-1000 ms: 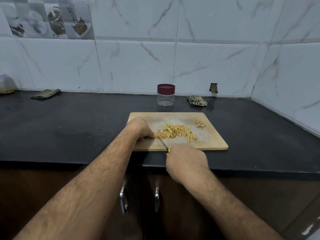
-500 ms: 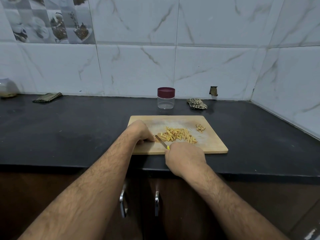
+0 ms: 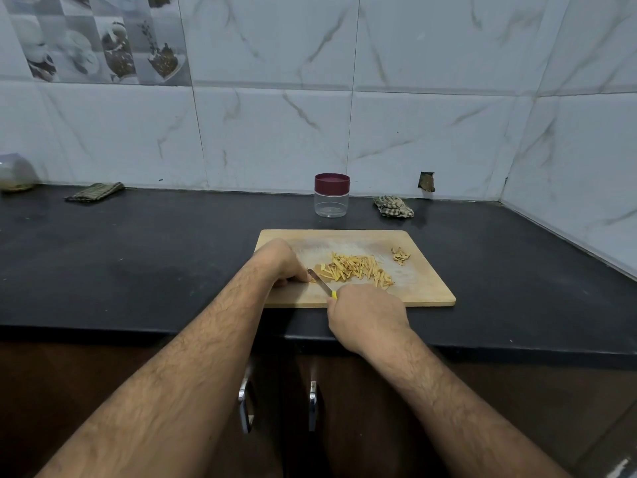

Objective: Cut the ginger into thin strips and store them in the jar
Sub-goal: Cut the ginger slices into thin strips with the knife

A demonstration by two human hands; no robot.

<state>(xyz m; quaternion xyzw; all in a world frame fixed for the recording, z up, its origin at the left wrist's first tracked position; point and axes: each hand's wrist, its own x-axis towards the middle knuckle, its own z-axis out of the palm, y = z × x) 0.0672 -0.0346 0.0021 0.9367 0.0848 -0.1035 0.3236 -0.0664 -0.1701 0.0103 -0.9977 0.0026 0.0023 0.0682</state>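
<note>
From the head camera: the right hand (image 3: 367, 313) has its fingers wrapped around a yellow-handled knife (image 3: 321, 281), blade angled up and to the left across the cutting board (image 3: 424, 288). The left hand (image 3: 281, 262) curls its fingers down at the blade tip, seemingly pinning the last uncut bit of ginger, though that piece is hidden. The pile of ginger strips (image 3: 355, 269) lies just right of the blade, strips mostly pointing away from the person. The jar (image 3: 331, 195) stands behind the board on the tabletop (image 3: 138, 257), lid on, so it looks like more slicing first.
</note>
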